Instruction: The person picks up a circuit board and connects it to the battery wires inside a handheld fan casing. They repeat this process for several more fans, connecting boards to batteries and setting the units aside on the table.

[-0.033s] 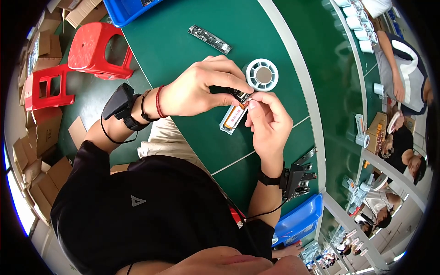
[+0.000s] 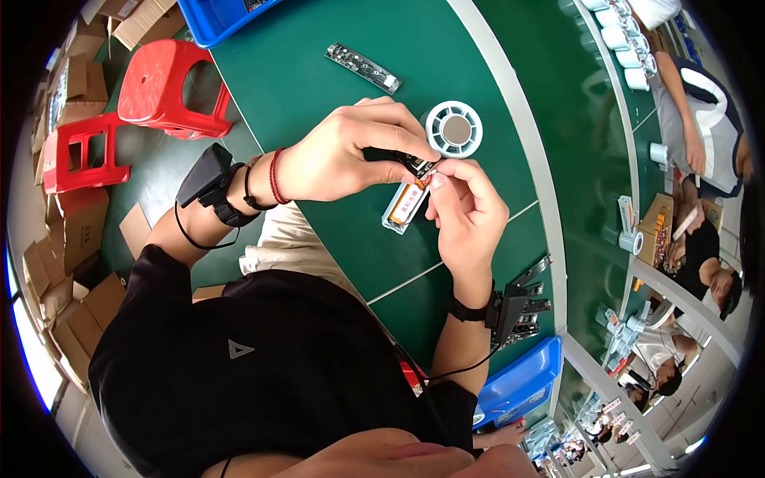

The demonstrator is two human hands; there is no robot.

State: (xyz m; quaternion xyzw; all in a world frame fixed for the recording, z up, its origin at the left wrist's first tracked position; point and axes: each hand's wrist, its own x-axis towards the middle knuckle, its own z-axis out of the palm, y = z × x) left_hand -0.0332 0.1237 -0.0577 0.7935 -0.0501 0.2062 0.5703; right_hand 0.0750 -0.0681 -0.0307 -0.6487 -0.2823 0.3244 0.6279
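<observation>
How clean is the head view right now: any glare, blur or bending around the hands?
Head view: even light, hands sharp; left hand and right hand pinch a small circuit board. Soft sheen on the green table; fisheye bends the table's pale edge strip; black corners.

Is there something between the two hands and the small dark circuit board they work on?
No. The left hand and right hand both pinch the small circuit board directly, above the green table. The white spool lies just beyond, not between them.
</observation>
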